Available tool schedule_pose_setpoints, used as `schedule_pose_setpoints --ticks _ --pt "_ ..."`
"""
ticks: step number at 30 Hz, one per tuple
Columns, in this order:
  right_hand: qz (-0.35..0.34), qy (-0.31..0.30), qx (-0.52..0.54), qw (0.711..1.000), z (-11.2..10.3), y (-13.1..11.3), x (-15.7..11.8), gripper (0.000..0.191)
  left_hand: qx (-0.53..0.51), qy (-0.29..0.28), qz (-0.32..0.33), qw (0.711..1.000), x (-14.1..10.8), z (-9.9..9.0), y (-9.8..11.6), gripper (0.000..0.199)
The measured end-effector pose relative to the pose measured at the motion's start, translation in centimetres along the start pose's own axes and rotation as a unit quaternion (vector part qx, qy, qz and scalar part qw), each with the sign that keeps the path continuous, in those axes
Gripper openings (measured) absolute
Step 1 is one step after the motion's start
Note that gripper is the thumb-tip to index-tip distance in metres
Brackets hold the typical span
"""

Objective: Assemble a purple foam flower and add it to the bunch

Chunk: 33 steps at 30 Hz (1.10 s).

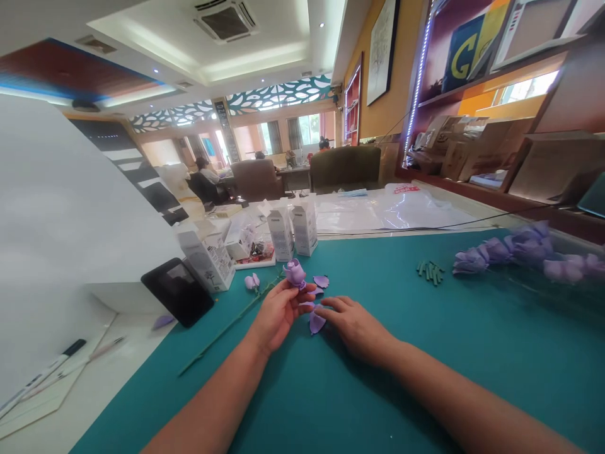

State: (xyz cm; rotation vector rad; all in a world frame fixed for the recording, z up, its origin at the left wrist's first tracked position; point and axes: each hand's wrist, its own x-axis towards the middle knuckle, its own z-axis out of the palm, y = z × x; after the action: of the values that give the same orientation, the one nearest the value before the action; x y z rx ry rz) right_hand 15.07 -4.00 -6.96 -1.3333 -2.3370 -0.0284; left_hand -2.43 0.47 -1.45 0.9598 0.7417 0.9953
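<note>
My left hand (278,309) is closed with its fingertips round the base of a purple artificial rose (295,272), which stands upright above the mat. Beside it my right hand (353,323) reaches in low with its fingers stretched out. Its fingertips are at a loose purple petal (317,323); whether they press on it I cannot tell. Another loose petal (321,281) lies just beyond the hands. A long green stem (231,325) lies slanting on the mat to the left, near a small purple flower bud (252,282).
Short green stem pieces (430,272) and a bunch of purple flowers (510,249) lie to the right on the green mat (401,403). White boxes (305,227) stand behind, with a black tablet (178,292) leaning at left. People sit at far desks.
</note>
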Motion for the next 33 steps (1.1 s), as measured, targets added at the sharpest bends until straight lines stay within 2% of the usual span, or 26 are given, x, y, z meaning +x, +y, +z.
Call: schedule_pose_setpoints --ticks 3,6,11,18,22,28,33 --pt "-0.026 -0.015 -0.001 1.0 0.3 -0.1 0.0 0.044 -0.001 -0.004 -0.006 1.0 0.1 -0.1 -0.3 0.02" --pt "-0.039 -0.023 -0.013 0.999 0.3 -0.3 0.0 0.036 -0.003 -0.012 -0.006 1.0 0.2 -0.3 -0.5 0.02" --pt "-0.017 -0.022 -0.042 0.999 -0.1 -0.2 0.2 0.023 0.002 -0.027 -0.007 1.0 0.2 -0.3 -0.8 0.02" --pt "-0.012 0.008 -0.054 0.998 0.2 0.5 0.4 0.017 0.004 -0.027 -0.012 1.0 0.3 -0.2 -1.1 0.021" --pt "0.014 0.058 -0.011 0.998 -0.3 1.3 0.2 0.018 0.006 -0.028 -0.008 1.0 0.3 -0.3 -0.9 0.02" --pt "0.092 0.142 0.082 0.982 -1.8 1.5 0.3 0.01 0.019 -0.026 0.006 0.999 0.6 -0.6 -0.9 0.021" --pt "0.079 0.185 0.117 0.973 -3.3 0.4 0.5 0.01 0.041 -0.028 0.018 0.999 0.6 -0.7 -1.1 0.023"
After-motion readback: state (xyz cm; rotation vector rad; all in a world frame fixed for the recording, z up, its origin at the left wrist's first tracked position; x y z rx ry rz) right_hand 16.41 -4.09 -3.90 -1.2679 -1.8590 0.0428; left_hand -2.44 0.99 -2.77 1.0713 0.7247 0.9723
